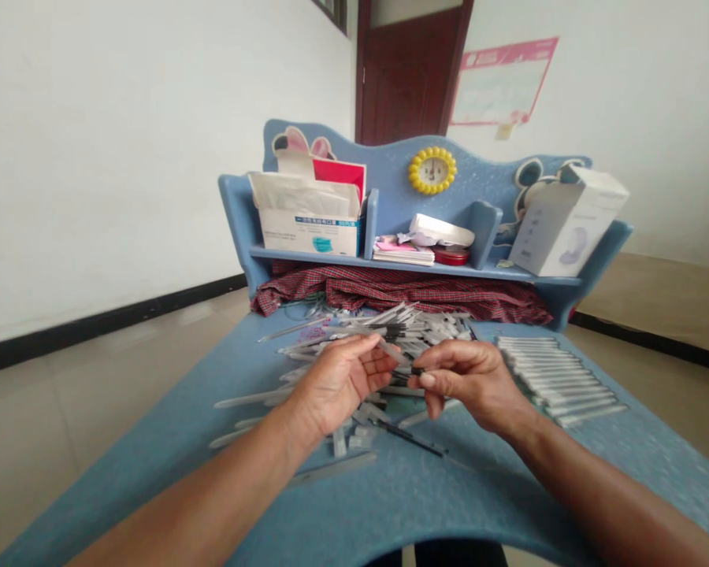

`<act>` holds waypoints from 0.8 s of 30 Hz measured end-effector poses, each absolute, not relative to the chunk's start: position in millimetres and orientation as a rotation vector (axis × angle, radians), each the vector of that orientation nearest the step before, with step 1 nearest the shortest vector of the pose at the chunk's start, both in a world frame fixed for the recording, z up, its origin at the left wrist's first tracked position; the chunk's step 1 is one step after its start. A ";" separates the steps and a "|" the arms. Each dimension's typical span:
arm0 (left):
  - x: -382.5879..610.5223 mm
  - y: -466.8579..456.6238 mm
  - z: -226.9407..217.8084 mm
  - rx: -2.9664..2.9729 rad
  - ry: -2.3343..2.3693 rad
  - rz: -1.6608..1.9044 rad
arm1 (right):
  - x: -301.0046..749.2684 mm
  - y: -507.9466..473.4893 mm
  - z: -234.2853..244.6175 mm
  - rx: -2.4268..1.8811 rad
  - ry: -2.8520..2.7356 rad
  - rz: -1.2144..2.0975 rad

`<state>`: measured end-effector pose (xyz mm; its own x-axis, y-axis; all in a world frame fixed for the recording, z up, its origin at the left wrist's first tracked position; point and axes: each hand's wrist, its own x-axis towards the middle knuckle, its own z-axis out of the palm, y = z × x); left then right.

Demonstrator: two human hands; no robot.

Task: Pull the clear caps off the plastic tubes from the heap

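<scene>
Worktop (154, 472) of speckled blue is filling the lower half of the frame, running from the bottom edge up to a blue shelf unit (390, 197) that is standing across the upper middle. A red checked cloth (390, 290) is lying bunched under the shelf. At the upper right of the unit a white carton (561, 224) is leaning at a tilt. At the upper left an opened mask box (310, 220) is sitting upright, and a yellow clock (432, 170) is hanging between them.

A loose heap of clear tubes (417, 324) mixed with thin dark sticks is sprawling across the centre. To the right of it, a tidy row of tubes (558, 379) is lying side by side.

Just below the heap, the left hand (336, 382) and the right hand (466, 378) are meeting at the centre of the frame, above the worktop. The left grip is pinching a clear tube (391, 350) that is slanting down toward the right. The right grip is holding a dark stick (417, 370) narrowly between thumb and fingertips, its end sitting at the tube's lower end. Whether it is already inside the tube, I cannot tell.
</scene>
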<state>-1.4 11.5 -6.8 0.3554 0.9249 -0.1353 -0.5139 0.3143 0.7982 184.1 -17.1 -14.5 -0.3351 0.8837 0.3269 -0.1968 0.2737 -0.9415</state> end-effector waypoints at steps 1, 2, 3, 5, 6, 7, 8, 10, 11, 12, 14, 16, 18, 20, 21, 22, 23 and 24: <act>-1.2 11.2 -7.0 0.738 0.664 1.045 | 182.5 -18.1 -13.7 -0.673 -1.482 1.297; -1.0 10.9 -7.0 0.740 0.663 1.043 | 181.1 -18.7 -12.9 -0.673 -1.471 1.303; -0.8 10.7 -7.1 0.743 0.665 1.040 | 179.9 -19.1 -12.0 -0.674 -1.461 1.309; -0.7 10.4 -7.7 0.748 0.669 1.034 | 178.0 -19.4 -10.5 -0.680 -1.449 1.318; -0.7 10.4 -8.1 0.751 0.670 1.029 | 177.4 -19.4 -10.0 -0.688 -1.447 1.318; -0.8 10.5 -8.7 0.753 0.670 1.024 | 176.9 -19.5 -9.6 -0.698 -1.448 1.317; -0.9 10.7 -9.2 0.755 0.669 1.020 | 176.4 -19.6 -9.2 -0.710 -1.451 1.312; -1.0 10.9 -9.9 0.762 0.669 1.019 | 175.7 -19.8 -8.8 -0.731 -1.459 1.294; -0.9 10.8 -9.9 0.767 0.672 1.022 | 175.4 -20.0 -8.7 -0.739 -1.466 1.280; -0.8 10.6 -9.6 0.774 0.677 1.026 | 175.2 -20.1 -8.6 -0.746 -1.474 1.264; -0.4 9.8 -8.6 0.785 0.694 1.031 | 174.9 -20.2 -9.0 -0.765 -1.494 1.225; 0.1 8.8 -7.5 0.783 0.709 1.036 | 174.9 -20.1 -10.2 -0.791 -1.525 1.178; 0.5 8.1 -6.8 0.768 0.713 1.042 | 175.4 -20.2 -12.3 -0.814 -1.574 1.105; 0.9 8.0 -6.5 0.753 0.706 1.043 | 176.2 -20.4 -14.9 -0.822 -1.645 1.005; 1.0 8.1 -6.3 0.747 0.702 1.044 | 176.7 -20.6 -16.1 -0.830 -1.687 0.940; 1.1 8.3 -6.1 0.742 0.697 1.046 | 177.3 -20.7 -17.2 -0.841 -1.729 0.863; 1.2 8.5 -5.9 0.737 0.692 1.049 | 177.8 -20.9 -18.0 -0.856 -1.768 0.776; 1.2 8.7 -5.6 0.734 0.688 1.054 | 178.4 -21.0 -18.5 -0.874 -1.804 0.674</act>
